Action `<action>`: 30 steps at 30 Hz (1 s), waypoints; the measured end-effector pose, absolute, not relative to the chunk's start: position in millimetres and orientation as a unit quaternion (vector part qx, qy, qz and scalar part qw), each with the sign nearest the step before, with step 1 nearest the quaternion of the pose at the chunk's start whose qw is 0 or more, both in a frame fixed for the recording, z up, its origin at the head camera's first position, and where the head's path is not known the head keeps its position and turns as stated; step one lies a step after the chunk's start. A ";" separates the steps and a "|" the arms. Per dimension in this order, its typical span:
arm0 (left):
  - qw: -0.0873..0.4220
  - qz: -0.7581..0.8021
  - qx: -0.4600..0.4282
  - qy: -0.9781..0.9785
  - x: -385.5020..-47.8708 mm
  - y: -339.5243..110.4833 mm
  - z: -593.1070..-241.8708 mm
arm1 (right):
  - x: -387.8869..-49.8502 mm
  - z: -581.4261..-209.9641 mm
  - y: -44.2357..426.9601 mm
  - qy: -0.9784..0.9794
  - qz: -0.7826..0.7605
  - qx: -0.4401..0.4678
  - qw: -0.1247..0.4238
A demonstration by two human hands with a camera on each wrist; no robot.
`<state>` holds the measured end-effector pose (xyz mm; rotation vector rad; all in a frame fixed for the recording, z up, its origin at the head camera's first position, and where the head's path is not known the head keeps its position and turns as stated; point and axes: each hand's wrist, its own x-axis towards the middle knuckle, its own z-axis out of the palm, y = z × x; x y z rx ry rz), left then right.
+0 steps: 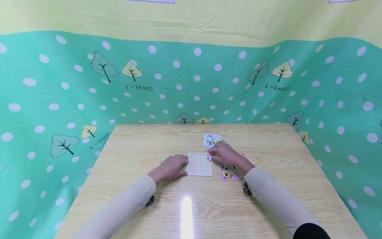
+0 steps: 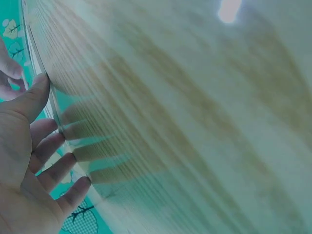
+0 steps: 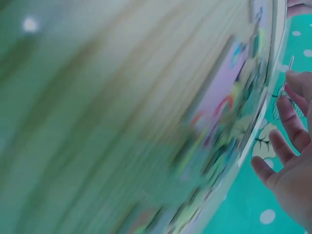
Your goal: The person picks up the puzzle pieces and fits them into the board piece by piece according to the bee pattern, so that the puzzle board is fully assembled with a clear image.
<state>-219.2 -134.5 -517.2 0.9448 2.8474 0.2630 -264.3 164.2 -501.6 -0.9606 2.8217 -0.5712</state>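
A flat white puzzle tray (image 1: 199, 165) with a raised rim lies in the middle of the wooden table, its recess bare. My left hand (image 1: 171, 167) touches the tray's left edge, thumb low and fingers higher up, spread and nearly straight in the left wrist view. Over the tray's upper right corner, my right hand (image 1: 225, 153) pinches a small pink puzzle piece (image 1: 209, 156) between thumb and fingertip. In the right wrist view that piece (image 3: 287, 75) appears edge-on. Several loose pink puzzle pieces (image 1: 224, 177) lie right of the tray, partly hidden under the right hand and forearm.
Behind the tray lies a square picture card (image 1: 210, 141), its right side close to the right hand. The wooden table (image 1: 143, 142) meets a green dotted cloth (image 1: 167, 99) at its back and sides. A bright light reflection (image 1: 186, 215) falls on the near tabletop.
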 end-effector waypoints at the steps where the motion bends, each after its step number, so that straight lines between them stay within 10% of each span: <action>1: 0.065 0.086 0.311 0.944 -219.2 -134.8 -517.1 | -265.3 -501.3 160.3 0.928 -0.187 -0.318 0.054; 30: 0.048 0.080 0.325 0.941 -219.8 -135.4 -517.4 | -274.4 -508.1 91.7 0.928 -0.145 -0.336 0.068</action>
